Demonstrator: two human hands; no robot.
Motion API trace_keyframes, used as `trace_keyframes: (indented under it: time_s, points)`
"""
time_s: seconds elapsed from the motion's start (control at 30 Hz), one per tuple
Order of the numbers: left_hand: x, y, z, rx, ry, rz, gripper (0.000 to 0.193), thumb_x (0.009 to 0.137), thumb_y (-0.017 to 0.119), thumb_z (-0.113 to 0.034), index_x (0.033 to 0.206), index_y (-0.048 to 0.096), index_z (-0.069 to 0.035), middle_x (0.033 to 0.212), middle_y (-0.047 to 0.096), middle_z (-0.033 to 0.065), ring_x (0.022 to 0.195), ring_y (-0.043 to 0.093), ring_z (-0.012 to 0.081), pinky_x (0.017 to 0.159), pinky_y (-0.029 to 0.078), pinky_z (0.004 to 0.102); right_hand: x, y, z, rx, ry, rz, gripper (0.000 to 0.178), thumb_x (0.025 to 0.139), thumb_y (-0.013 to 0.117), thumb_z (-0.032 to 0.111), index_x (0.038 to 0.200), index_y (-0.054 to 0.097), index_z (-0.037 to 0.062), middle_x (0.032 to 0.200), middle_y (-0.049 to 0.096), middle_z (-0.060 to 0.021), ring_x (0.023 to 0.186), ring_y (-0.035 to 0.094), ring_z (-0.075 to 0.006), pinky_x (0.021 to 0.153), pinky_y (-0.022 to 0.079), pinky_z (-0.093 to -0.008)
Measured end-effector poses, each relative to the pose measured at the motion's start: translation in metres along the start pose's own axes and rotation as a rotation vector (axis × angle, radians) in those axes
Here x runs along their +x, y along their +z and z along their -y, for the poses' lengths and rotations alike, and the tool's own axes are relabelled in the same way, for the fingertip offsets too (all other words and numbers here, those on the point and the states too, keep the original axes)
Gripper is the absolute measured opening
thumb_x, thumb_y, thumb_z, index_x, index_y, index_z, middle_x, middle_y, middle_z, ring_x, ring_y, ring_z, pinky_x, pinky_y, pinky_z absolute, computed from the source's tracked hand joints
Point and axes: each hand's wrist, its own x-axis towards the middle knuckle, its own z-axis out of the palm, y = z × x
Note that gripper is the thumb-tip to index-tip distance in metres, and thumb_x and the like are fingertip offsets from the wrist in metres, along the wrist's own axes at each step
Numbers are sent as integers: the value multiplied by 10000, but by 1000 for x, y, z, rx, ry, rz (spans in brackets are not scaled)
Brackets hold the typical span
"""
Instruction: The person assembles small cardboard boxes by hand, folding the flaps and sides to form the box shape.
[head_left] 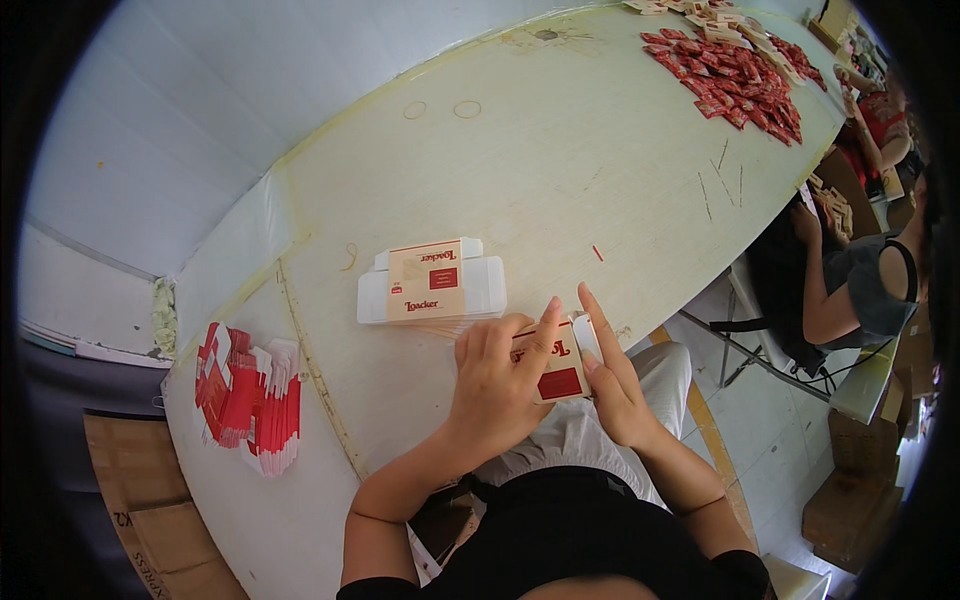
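Note:
A small cream carton (563, 382) with a dark red panel is between my hands, just off the table's near edge above my lap. My left hand (497, 382) grips its left side, the index finger lying across the top. At the other end, my right hand (622, 402) holds the carton between thumb and fingers, beside a raised white end flap (586, 338). Whether anything is inside the carton cannot be seen. Left of my hands lies a stack of flat, unfolded cartons (425, 285) in cream and white.
Bundles of red and white folded card (250, 395) lie at the table's left. A heap of small red packets (725, 80) covers the far right corner. Rubber bands (467, 109) lie on the tabletop (520, 180). Other people (850, 270) sit beyond the right edge, near brown boxes (855, 490).

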Motion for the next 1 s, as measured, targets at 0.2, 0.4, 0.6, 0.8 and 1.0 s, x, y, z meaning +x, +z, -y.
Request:
trace_keyframes:
  time_s: [0.2,0.4,0.6,0.8,1.0]
  points:
    - [-6,9,-4,182,20,-53,711,695,735,-192,1351,495,-61,1066,468,81,1001,474,248,845,345,419,2,-2,-14,-304,-76,-11,650,989,277,343,1481,111,-48,1400,424,-261,1294,432,-355,1081,285,-376]
    - [-5,27,-7,152,13,-211,563,818,596,-155,1365,487,-76,1011,469,64,972,472,232,843,342,376,-1,-2,-3,-398,-50,-2,688,982,283,404,1454,170,-83,1423,381,-285,1242,492,-374,1008,395,-390]
    - [-11,36,-4,114,-42,-197,576,813,607,-161,1374,486,-99,1015,471,63,979,473,231,865,329,424,2,14,-31,-414,-7,-137,613,919,417,107,1444,176,-98,1429,355,-304,1228,493,-401,996,413,-392]
    - [-7,31,-4,46,-40,-85,755,679,760,-214,1373,478,-116,1089,459,97,1055,454,291,896,336,458,10,-9,-30,-451,-169,82,608,933,429,109,1455,176,-71,1385,394,-307,1258,439,-414,1045,350,-399]
    - [14,-11,40,-132,-53,114,1062,597,836,-486,1443,346,-72,1382,326,248,1294,283,395,1063,230,528,71,-94,-13,-104,617,63,575,1003,374,352,1479,235,62,1129,591,-179,1026,592,-259,820,491,-395]
